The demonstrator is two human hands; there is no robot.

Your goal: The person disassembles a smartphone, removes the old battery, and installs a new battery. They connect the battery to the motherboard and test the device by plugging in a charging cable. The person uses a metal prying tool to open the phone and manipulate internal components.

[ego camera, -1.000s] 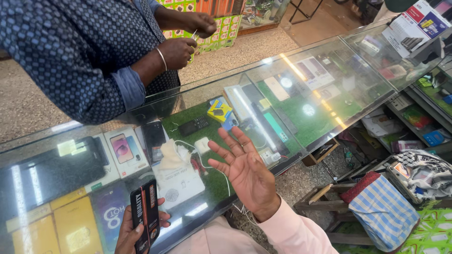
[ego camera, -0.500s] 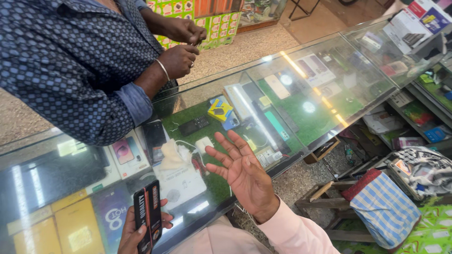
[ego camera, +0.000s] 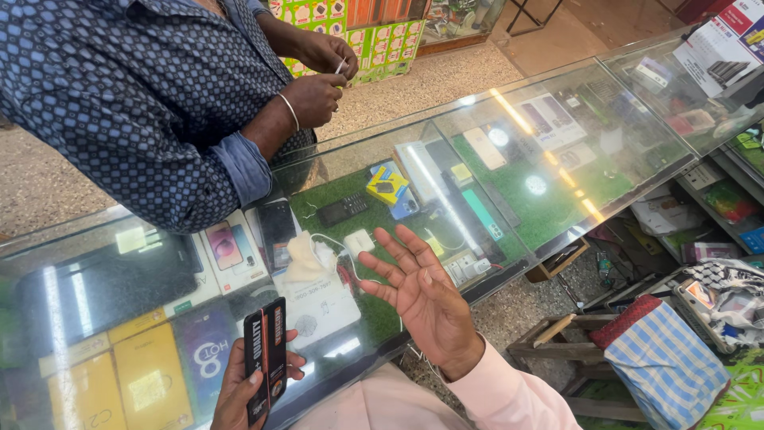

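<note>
The person's left hand (ego camera: 248,381) holds a slim black box with red print (ego camera: 266,357) upright at the near edge of the glass counter (ego camera: 557,151), fingers wrapped round its lower half and the thumb pressing one long side; only the lower part is gripped, so the top half stands free above the fingers. The right hand (ego camera: 422,299) is empty, palm up and fingers spread wide, hovering just above the glass, near a white charger and cable (ego camera: 358,241) that lie inside the case beneath it. Across the counter another person in a dark blue patterned shirt (ego camera: 119,103) stands with both hands together, pinching a small white item (ego camera: 341,67) whose kind is too small to tell. The risk seems to lie mostly in the low, one-handed hold: the box is tall and narrow, and a slack thumb or a knock against the counter's edge could tip it out of the fingers, to land on the glass or drop to the floor behind the counter. The open right hand is well apart from the box and could not steady it quickly. A careless drop of that hand onto the pane might also jar the glass.
</note>
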